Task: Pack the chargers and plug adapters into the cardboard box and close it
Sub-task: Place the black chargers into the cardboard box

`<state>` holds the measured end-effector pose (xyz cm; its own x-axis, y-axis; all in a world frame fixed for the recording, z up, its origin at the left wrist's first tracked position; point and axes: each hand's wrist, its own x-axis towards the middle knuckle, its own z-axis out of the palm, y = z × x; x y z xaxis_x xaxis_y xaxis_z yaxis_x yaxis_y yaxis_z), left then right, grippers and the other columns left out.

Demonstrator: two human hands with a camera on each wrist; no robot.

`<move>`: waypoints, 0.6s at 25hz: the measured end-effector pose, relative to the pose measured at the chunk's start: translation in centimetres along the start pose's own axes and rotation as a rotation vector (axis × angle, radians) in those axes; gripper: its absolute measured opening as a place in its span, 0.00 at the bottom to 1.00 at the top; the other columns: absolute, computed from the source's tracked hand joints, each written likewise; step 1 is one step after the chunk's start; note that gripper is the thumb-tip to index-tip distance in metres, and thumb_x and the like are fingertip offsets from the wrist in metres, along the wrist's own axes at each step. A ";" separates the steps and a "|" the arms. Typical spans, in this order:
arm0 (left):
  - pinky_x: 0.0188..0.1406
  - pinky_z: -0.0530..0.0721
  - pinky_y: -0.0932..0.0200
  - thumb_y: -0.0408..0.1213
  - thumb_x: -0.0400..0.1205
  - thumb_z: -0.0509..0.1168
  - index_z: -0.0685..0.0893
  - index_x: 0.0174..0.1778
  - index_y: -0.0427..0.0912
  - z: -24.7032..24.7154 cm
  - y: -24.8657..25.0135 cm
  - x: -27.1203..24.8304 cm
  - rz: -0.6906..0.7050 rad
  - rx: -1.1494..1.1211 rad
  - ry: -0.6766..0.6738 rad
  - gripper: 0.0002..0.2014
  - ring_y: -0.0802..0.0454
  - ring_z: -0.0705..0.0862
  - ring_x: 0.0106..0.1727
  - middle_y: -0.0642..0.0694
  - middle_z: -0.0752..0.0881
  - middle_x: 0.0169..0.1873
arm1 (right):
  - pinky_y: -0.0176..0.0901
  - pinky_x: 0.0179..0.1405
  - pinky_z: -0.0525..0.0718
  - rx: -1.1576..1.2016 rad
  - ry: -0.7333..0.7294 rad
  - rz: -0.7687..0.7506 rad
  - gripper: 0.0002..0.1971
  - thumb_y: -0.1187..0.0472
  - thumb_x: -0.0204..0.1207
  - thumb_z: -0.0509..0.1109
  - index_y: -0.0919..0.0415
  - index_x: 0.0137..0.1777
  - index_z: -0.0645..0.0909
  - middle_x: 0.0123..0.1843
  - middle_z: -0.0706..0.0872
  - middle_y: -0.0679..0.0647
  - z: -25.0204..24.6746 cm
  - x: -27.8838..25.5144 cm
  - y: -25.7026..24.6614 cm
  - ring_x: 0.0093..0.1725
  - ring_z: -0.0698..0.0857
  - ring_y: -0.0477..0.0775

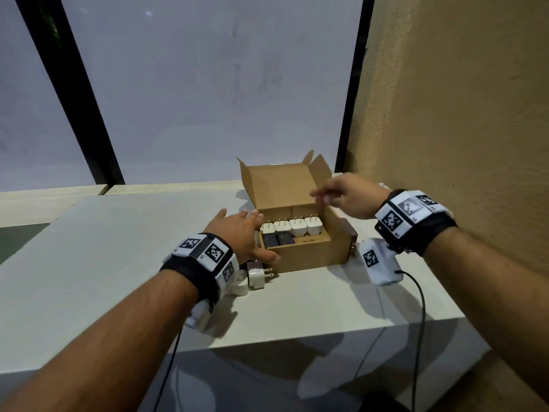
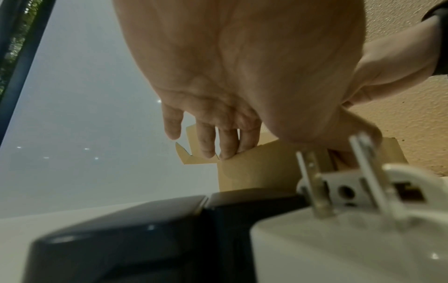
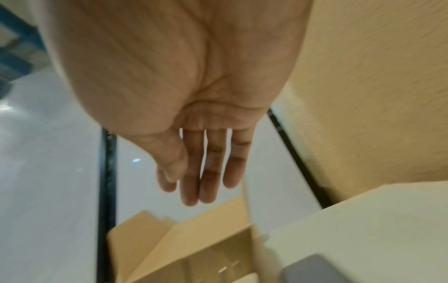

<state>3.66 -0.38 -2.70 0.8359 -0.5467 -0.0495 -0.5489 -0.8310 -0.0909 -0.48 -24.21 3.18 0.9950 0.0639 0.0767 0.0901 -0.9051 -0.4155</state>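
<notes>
The cardboard box stands on the table with its lid upright at the back. Inside, a row of several white chargers stands prongs up behind two black adapters. My left hand rests against the box's left wall, fingers straight over its top edge and thumb along the front face. My right hand hovers above the box's right side near the lid's side flap, fingers extended, holding nothing. A white charger and a dark adapter lie beside my left wrist.
A dark object sits against the box's right wall; in the right wrist view a grey item lies there. The pale table ends in a front edge. A textured wall runs along the right, frosted glass behind.
</notes>
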 end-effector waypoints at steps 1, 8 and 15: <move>0.82 0.51 0.40 0.78 0.68 0.57 0.57 0.84 0.49 0.0 -0.1 0.0 -0.002 0.002 -0.002 0.53 0.50 0.62 0.82 0.50 0.59 0.84 | 0.39 0.64 0.78 0.032 0.052 0.049 0.15 0.66 0.82 0.63 0.55 0.64 0.84 0.59 0.88 0.49 -0.9 -0.3 1.6 0.59 0.84 0.47; 0.82 0.50 0.41 0.79 0.67 0.55 0.55 0.84 0.50 -0.3 0.3 0.4 -0.011 0.042 -0.036 0.54 0.51 0.61 0.82 0.51 0.57 0.84 | 0.45 0.70 0.73 -0.264 -0.096 0.268 0.25 0.56 0.80 0.67 0.54 0.78 0.70 0.73 0.80 0.53 1.6 -1.2 8.0 0.70 0.79 0.56; 0.82 0.51 0.43 0.79 0.67 0.55 0.52 0.85 0.50 -0.4 0.3 0.4 -0.023 0.035 -0.069 0.54 0.50 0.61 0.83 0.51 0.54 0.85 | 0.53 0.59 0.82 -0.509 -0.367 0.031 0.26 0.69 0.68 0.74 0.48 0.65 0.79 0.62 0.84 0.51 1.8 1.1 7.4 0.62 0.83 0.60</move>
<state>3.81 -0.90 -2.32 0.8476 -0.5178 -0.1158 -0.5297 -0.8386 -0.1271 1.33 -30.12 -1.47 0.9547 0.0927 -0.2826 0.1193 -0.9898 0.0784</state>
